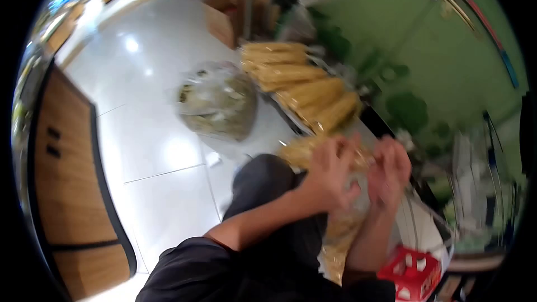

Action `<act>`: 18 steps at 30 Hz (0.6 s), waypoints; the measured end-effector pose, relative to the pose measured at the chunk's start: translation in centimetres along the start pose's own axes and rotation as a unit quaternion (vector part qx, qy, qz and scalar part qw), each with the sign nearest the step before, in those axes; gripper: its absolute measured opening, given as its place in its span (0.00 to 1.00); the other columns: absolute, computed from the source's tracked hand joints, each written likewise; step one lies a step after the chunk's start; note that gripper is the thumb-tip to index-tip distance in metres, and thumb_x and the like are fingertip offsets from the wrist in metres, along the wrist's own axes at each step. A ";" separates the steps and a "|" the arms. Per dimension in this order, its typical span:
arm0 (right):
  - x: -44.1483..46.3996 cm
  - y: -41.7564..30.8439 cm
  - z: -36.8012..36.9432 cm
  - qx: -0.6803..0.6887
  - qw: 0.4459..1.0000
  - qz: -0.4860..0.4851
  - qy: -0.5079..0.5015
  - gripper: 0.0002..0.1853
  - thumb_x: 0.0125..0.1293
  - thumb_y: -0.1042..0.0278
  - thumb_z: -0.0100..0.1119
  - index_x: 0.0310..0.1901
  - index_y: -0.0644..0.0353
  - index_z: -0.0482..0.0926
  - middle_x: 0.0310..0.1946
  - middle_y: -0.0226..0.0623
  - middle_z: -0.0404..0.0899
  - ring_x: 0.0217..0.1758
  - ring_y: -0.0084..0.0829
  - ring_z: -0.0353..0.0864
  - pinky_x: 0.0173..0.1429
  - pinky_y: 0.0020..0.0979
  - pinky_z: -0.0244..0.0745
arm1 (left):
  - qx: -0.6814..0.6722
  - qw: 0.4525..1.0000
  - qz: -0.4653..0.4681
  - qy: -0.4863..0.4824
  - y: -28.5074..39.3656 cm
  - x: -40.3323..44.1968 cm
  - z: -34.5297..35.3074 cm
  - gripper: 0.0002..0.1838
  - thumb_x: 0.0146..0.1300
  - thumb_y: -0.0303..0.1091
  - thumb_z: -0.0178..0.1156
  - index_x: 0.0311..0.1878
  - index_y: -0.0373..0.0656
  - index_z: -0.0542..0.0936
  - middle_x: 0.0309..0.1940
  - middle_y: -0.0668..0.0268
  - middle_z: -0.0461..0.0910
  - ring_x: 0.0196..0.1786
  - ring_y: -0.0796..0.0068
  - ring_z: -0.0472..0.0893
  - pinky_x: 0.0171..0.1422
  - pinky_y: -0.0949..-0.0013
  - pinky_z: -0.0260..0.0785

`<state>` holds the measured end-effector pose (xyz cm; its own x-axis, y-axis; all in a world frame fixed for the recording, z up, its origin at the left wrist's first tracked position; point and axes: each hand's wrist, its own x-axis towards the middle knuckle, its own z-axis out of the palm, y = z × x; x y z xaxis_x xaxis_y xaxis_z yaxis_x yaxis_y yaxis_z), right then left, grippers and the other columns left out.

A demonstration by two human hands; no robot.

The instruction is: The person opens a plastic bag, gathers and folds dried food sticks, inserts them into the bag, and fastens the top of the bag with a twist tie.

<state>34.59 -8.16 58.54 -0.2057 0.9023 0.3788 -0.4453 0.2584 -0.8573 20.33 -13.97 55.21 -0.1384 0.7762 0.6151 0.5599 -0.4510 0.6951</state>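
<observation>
My left hand is raised in front of my knee, its fingers bent and its thumb apart from them. Motion blur smears its fingertips. Close by on the right is my right hand, fingers curled in toward the palm; whatever they grip is too blurred to make out. Below and between both hands is a clear plastic bag with golden-yellow contents, partly hidden by my forearms. Another golden bundle in clear plastic lies just beyond my left hand.
Several golden bundles in clear plastic are piled ahead. A big clear bag of greenish-brown pieces sits on the white tiled floor. A red openwork basket stands at lower right. Wooden cabinet left; green wall right.
</observation>
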 end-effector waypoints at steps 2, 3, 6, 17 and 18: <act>0.0 -0.2 -0.1 -0.003 1.000 0.017 -0.025 0.09 0.74 0.68 0.60 0.38 0.62 0.72 0.33 0.27 0.61 0.36 0.23 0.56 0.41 0.27 0.54 | -0.003 0.995 0.065 -0.073 -2.6 0.2 -0.6 0.52 0.45 0.38 0.77 0.75 0.39 0.62 0.59 0.43 0.70 0.60 0.40 0.70 0.67 0.48 0.62; -0.2 -0.5 0.2 0.018 0.997 0.028 -0.066 0.10 0.74 0.68 0.61 0.36 0.61 0.72 0.32 0.27 0.60 0.36 0.23 0.56 0.40 0.27 0.52 | 0.021 0.996 0.060 -0.057 -3.6 0.6 -1.4 0.52 0.45 0.38 0.77 0.75 0.39 0.62 0.59 0.43 0.70 0.60 0.40 0.70 0.67 0.48 0.62; -0.7 -0.9 0.6 0.034 0.988 0.049 -0.143 0.12 0.71 0.67 0.64 0.33 0.60 0.72 0.30 0.27 0.61 0.35 0.24 0.56 0.39 0.27 0.50 | -0.065 0.965 0.061 -0.246 -4.8 2.5 -3.7 0.48 0.39 0.41 0.81 0.66 0.39 0.71 0.61 0.50 0.71 0.65 0.45 0.70 0.68 0.53 0.64; -1.6 -0.6 1.4 -0.128 0.976 0.048 -0.168 0.09 0.68 0.69 0.67 0.35 0.62 0.77 0.32 0.28 0.74 0.36 0.22 0.68 0.41 0.26 0.63 | -0.148 0.970 0.038 -0.187 -5.8 1.5 -2.6 0.33 0.45 0.38 0.75 0.56 0.40 0.77 0.49 0.53 0.79 0.56 0.47 0.77 0.60 0.52 0.68; -1.6 -1.1 1.8 -0.176 0.972 0.078 -0.136 0.07 0.69 0.70 0.66 0.38 0.62 0.78 0.34 0.28 0.75 0.37 0.20 0.70 0.42 0.24 0.65 | -0.100 0.988 0.019 -0.114 -5.5 1.1 -1.9 0.30 0.46 0.36 0.73 0.55 0.41 0.77 0.48 0.54 0.80 0.55 0.47 0.78 0.60 0.52 0.69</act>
<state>33.83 -10.51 59.47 -0.4911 0.8274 0.2725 -0.0738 0.2721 -0.9594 15.53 -11.46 52.81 0.0798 0.8252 0.5592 0.3862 -0.5427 0.7459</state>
